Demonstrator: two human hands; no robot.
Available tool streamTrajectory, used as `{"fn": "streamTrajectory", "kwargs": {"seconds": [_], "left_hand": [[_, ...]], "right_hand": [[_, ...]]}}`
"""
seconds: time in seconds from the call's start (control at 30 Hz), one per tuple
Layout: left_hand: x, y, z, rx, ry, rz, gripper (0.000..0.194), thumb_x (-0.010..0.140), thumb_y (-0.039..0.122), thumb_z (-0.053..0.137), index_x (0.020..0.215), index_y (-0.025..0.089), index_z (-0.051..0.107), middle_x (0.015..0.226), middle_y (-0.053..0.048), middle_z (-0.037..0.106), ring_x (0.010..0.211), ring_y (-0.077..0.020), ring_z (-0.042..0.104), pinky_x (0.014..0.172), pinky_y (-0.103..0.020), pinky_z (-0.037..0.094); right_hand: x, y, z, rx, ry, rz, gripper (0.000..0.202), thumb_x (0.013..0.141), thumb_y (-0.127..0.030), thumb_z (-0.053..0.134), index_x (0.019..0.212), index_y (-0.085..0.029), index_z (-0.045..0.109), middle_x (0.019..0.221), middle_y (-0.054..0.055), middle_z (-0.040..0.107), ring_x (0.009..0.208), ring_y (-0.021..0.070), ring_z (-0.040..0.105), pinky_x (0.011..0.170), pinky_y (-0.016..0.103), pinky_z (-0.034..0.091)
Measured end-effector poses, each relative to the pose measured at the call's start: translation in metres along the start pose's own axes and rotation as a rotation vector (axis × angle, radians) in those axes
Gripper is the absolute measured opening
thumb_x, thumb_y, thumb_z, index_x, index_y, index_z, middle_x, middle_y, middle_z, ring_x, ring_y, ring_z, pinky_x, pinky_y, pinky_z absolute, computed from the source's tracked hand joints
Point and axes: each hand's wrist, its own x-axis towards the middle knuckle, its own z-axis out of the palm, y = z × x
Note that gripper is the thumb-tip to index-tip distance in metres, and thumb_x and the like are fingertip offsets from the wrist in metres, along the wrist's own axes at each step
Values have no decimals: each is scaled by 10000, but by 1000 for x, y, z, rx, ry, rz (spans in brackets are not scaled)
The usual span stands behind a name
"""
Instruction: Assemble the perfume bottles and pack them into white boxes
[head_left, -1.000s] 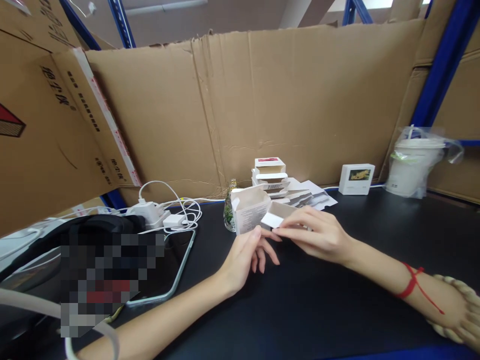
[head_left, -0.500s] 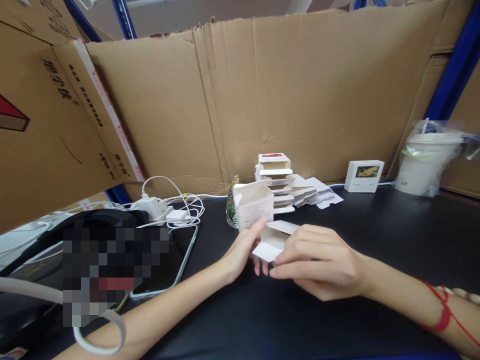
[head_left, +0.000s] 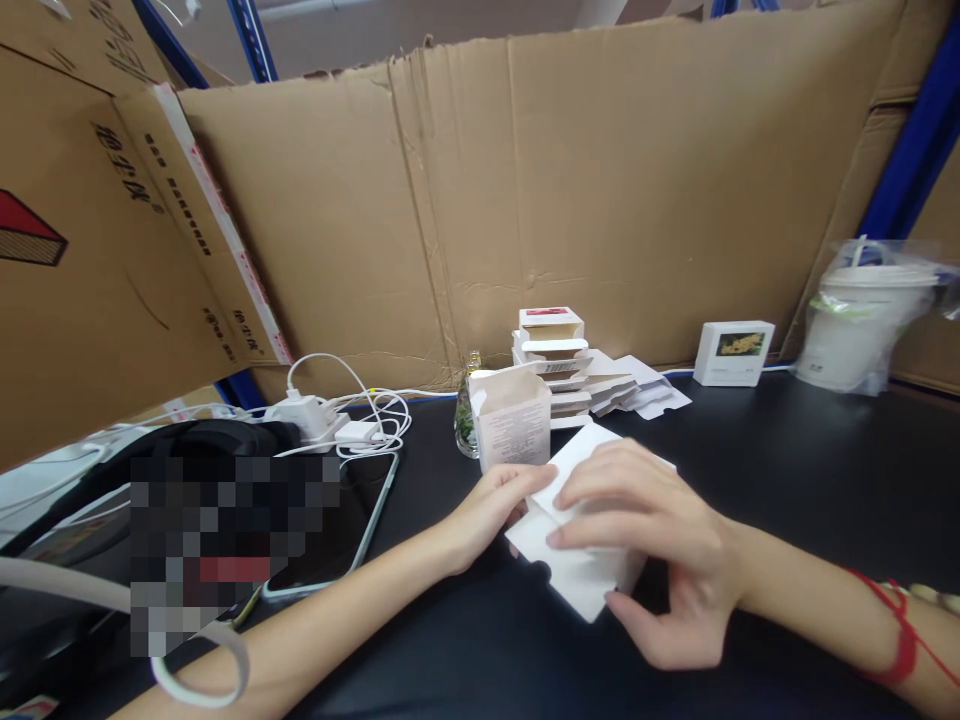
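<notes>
A small white cardboard box is between my hands above the black table, its flap side turned up toward me. My left hand grips its left edge, the thumb on top and the other fingers mostly hidden behind it. Over the box lies my right hand, fingers spread across the white panels and thumb near the lower corner. Just behind my left hand stands another white box with printed text and a raised flap.
Behind are stacked open boxes, flattened cartons and a glass bottle. A closed picture box and a bagged cup stand right. Left lie white cables, a tablet and a black bag. Cardboard walls enclose the table.
The box in my hands has turned, so its broad white panels now face up where its open inside showed before. My right hand has spread its fingers over it.
</notes>
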Motion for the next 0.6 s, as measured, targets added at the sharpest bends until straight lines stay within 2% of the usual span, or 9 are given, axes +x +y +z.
{"fn": "streamTrajectory", "kwargs": {"seconds": [0.07, 0.13, 0.23, 0.3, 0.43, 0.6], "left_hand": [[-1, 0, 0, -25, 71, 17, 429, 655, 557, 582, 674, 128, 578, 575, -3, 502, 551, -105, 436, 493, -205, 309], [-1, 1, 1, -58, 128, 37, 404, 647, 528, 598, 711, 129, 594, 675, -18, 554, 647, -125, 473, 564, -213, 350], [-1, 3, 3, -94, 145, 63, 370, 660, 480, 597, 780, 131, 624, 815, -36, 605, 796, -160, 504, 673, -227, 376], [-1, 4, 3, -108, 130, 64, 366, 658, 472, 606, 787, 131, 631, 829, -37, 611, 827, -166, 507, 696, -228, 375], [0, 4, 3, -140, 131, 37, 403, 623, 501, 645, 745, 117, 630, 741, -28, 595, 729, -136, 501, 644, -215, 372], [2, 2, 3, -120, 128, -62, 524, 620, 614, 599, 756, 108, 609, 611, -17, 545, 525, -107, 475, 434, -199, 308]], "right_hand": [[-3, 9, -5, -46, -22, 27, 443, 647, -260, 501, 1078, -159, 536, 1000, 92, 563, 941, 202, 539, 805, 368, 422], [-7, 19, -10, -116, -113, 54, 517, 658, -338, 551, 1142, -162, 500, 1073, 110, 535, 1007, 223, 508, 852, 392, 392], [-12, 31, -14, -176, -254, 111, 643, 664, -449, 586, 1224, -168, 444, 1210, 140, 466, 1124, 253, 435, 910, 415, 348], [-14, 35, -14, -191, -309, 142, 706, 671, -507, 585, 1265, -168, 409, 1266, 152, 428, 1177, 264, 391, 934, 424, 324], [-12, 36, -16, -202, -376, 130, 802, 648, -563, 603, 1291, -140, 381, 1267, 164, 443, 1189, 272, 385, 950, 424, 310], [-8, 34, -20, -195, -419, 165, 794, 617, -539, 650, 1239, -87, 450, 1104, 145, 554, 992, 227, 508, 860, 367, 391]]}}
